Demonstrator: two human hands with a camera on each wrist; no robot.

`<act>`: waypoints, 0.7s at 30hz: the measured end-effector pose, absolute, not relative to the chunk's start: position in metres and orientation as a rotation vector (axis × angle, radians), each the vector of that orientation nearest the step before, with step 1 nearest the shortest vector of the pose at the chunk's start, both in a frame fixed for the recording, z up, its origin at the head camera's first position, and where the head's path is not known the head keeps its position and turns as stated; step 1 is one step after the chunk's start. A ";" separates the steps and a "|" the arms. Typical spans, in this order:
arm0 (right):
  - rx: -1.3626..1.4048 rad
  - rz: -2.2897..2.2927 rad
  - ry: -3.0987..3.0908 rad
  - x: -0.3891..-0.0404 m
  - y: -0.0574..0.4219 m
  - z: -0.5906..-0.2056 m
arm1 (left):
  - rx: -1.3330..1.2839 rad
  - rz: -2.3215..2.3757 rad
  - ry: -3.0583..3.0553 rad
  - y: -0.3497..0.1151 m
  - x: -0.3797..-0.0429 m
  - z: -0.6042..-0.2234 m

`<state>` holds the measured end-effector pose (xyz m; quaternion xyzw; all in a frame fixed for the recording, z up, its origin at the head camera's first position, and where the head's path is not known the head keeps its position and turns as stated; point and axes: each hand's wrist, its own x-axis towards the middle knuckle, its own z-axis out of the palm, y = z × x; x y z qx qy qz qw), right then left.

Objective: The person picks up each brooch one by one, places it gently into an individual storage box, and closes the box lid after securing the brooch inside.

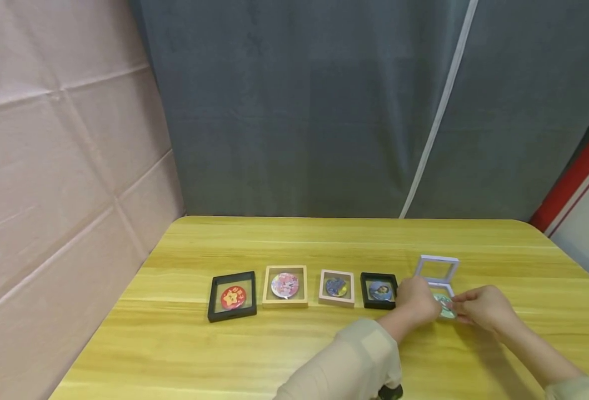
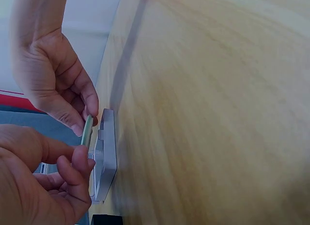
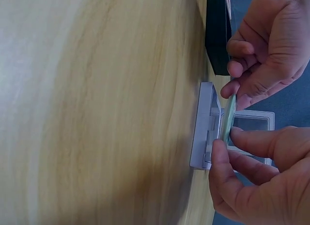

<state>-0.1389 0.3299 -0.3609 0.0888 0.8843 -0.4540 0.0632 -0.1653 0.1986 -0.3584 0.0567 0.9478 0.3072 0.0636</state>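
Observation:
Both hands hold a round pale-green button badge [image 1: 445,306] by its opposite edges. The left hand [image 1: 417,300] pinches one side between thumb and fingertips; the right hand [image 1: 487,308] pinches the other. In the wrist views the badge [image 3: 227,119] is seen nearly edge-on, close over the base of a pale lilac display frame [image 3: 198,130]. That frame lies on the table with its lid [image 1: 439,259] raised behind the hands. In the head view the left hand hides part of the frame's base.
Left of the hands stand a black frame [image 1: 364,301] with a blue badge, a pale pink frame [image 1: 337,301], a beige frame [image 1: 284,304] with a pink badge, and a larger black frame [image 1: 231,315] with a red star badge. A grey curtain [image 1: 299,111] hangs behind the wooden table [image 1: 174,344].

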 end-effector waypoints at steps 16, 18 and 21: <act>0.293 -1.198 2.818 -0.151 0.329 -0.361 | 0.110 0.814 2.877 0.208 -0.177 -0.358; 0.302 -1.206 2.815 -0.152 0.329 -0.362 | 0.116 0.788 2.890 0.208 -0.178 -0.358; 0.317 -1.220 2.805 -0.154 0.329 -0.363 | 0.136 0.739 2.910 0.209 -0.179 -0.358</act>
